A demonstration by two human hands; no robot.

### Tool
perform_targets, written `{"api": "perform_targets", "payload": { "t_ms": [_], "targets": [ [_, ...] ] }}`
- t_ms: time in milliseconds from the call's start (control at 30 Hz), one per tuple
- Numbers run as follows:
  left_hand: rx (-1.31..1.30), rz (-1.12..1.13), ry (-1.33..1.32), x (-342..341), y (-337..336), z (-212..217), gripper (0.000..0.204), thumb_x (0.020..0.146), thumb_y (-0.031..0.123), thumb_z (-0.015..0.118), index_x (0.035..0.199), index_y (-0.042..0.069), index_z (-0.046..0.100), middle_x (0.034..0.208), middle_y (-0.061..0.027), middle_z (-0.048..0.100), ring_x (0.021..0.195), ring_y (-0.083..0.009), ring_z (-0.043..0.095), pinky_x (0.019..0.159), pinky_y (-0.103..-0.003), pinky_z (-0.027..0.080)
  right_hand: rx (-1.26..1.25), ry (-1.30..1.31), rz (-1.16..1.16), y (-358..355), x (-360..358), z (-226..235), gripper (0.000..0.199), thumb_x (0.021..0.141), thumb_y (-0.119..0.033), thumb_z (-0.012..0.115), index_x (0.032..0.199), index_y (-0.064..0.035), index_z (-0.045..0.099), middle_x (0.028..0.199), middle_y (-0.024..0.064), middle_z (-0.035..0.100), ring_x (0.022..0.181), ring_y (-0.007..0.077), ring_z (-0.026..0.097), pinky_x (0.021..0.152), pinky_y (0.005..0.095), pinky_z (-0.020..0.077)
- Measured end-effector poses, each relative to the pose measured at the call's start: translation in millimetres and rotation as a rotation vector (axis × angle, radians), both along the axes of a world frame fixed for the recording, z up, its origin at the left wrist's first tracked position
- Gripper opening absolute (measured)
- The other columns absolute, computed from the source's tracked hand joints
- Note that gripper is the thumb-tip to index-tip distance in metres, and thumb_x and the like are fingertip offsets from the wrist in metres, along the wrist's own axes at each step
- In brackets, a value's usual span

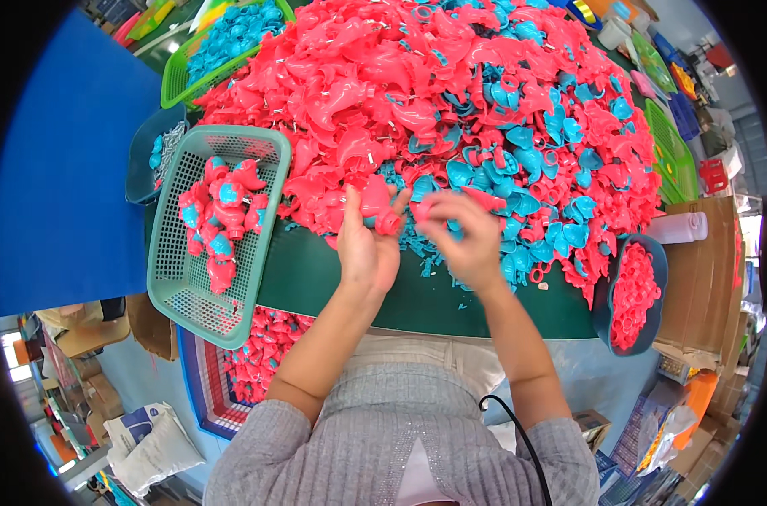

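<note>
My left hand [368, 251] is closed around a glossy pink plastic toy part [376, 202] with a bit of teal at its side, at the near edge of the heap. Just to its right, my right hand [469, 243] pinches a small pink plastic piece [423, 208], partly hidden by the fingers. The two pieces are close together but look apart. Behind both hands rises a large pile of loose pink parts [341, 93] mixed with teal shell pieces [531, 160]. Small teal scraps [417, 243] lie under my hands.
A green basket [168, 291] of assembled pink-and-teal pieces stands at the left, by a dark bin [139, 173] of metal screws. Pink rings fill a dark tub [602, 308] at the right. A red crate [199, 371] sits below the table edge; a cardboard box [699, 287] stands far right.
</note>
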State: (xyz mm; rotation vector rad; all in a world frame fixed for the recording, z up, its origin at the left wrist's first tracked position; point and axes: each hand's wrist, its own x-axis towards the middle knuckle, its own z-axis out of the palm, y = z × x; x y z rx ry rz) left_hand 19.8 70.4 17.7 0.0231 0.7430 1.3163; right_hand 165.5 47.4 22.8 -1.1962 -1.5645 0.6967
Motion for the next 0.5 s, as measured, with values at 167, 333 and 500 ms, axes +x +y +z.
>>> {"api": "perform_targets", "payload": {
  "t_ms": [167, 333, 500],
  "targets": [
    [0.044, -0.102, -0.034, 19, -9, 10, 0.047, 0.098, 0.042, 0.040, 0.111, -0.001, 0.052, 0.102, -0.0111, 0.058, 0.103, -0.0283, 0.058, 0.091, -0.041, 0.047, -0.062, 0.325, -0.106, -25, -20, -6, 0.031, 0.070, 0.003, 0.074, 0.100, 0.0038, 0.066, 0.105, 0.0150, 0.066, 0.095, 0.0219, 0.065, 0.081, 0.0312, 0.0523],
    [0.052, -0.107, 0.054, 28, -13, 3, 0.048, 0.098, 0.044, 0.038, 0.110, 0.000, 0.052, 0.100, -0.0107, 0.059, 0.100, -0.0249, 0.057, 0.089, -0.039, 0.046, 0.177, -0.078, -0.170, -34, -17, -3, 0.034, 0.070, 0.000, 0.076, 0.103, 0.0021, 0.067, 0.102, 0.0165, 0.068, 0.091, 0.0255, 0.067, 0.079, 0.0310, 0.0529],
    [0.125, -0.022, 0.156, 29, -26, -14, 0.040, 0.099, 0.038, 0.040, 0.107, 0.000, 0.051, 0.097, -0.0105, 0.058, 0.089, -0.0220, 0.059, 0.078, -0.035, 0.050, 0.097, -0.014, -0.200, -41, -26, -16, 0.031, 0.070, 0.001, 0.075, 0.100, 0.0027, 0.069, 0.098, 0.0165, 0.069, 0.088, 0.0222, 0.067, 0.076, 0.0296, 0.0533]
  ]
}}
